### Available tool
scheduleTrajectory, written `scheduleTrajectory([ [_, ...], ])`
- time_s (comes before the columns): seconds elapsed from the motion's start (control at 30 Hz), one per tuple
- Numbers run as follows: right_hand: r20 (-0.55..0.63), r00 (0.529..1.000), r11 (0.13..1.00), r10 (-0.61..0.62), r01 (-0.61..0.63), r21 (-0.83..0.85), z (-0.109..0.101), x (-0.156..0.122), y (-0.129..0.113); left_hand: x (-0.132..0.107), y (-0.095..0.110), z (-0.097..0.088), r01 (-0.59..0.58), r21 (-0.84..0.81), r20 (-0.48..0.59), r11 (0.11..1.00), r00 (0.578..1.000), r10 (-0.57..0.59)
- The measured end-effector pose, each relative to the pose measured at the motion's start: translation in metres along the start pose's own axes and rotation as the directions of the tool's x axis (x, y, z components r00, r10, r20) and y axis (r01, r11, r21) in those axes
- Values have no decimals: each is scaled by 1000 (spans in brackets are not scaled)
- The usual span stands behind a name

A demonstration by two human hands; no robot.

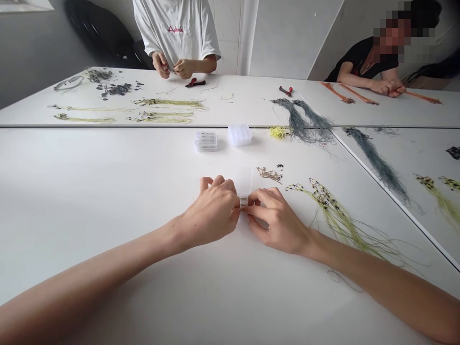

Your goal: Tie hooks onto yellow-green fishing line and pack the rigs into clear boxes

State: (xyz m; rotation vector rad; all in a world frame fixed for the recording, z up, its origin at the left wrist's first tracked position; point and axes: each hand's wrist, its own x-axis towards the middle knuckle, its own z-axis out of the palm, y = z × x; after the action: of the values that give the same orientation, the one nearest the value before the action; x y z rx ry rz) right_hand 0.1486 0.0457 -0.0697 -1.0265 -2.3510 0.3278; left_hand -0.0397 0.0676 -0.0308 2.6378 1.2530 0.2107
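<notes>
My left hand (pixel 214 207) and my right hand (pixel 273 216) meet over the white table (pixel 108 191), both with fingers curled. Between their fingertips they pinch a small clear piece (pixel 244 201) with something brownish inside; I cannot make out what it is. A thin clear strip (pixel 246 179) reaches up from it toward the table's middle. Just right of my right hand lies a bundle of yellow-green cords with dark ends (pixel 334 211). A small pile of tan bits (pixel 269 174) lies beyond my fingers.
Two small clear boxes (pixel 206 141) (pixel 240 134) stand farther back. Grey cord bundles (pixel 305 120) and more yellow-green cords (pixel 168 103) lie on adjoining tables. Red-handled pliers (pixel 195 83) lie near a person in a white shirt (pixel 176 33). Another person (pixel 373 67) sits at the far right.
</notes>
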Motion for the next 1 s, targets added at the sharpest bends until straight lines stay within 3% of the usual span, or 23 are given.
scheduleTrajectory([
  [0.17, -65, 996, 995, 63, -58, 81, 5, 5, 2, -1, 2, -3, 3, 2, -8, 1000, 1000, -3],
  [0.47, -61, 979, 965, 192, -177, 192, 9, 7, 5, -2, 2, -4, -14, 28, 0, 1000, 1000, 14],
  [0.77, -70, 996, 997, 60, -57, 48, 10, 9, 2, -3, 5, -4, 22, 4, -23, 1000, 1000, -22],
  [1.0, -63, 997, 998, 41, -37, 58, 12, 8, 3, -1, 2, -7, 98, -53, -44, 994, 994, -100],
])
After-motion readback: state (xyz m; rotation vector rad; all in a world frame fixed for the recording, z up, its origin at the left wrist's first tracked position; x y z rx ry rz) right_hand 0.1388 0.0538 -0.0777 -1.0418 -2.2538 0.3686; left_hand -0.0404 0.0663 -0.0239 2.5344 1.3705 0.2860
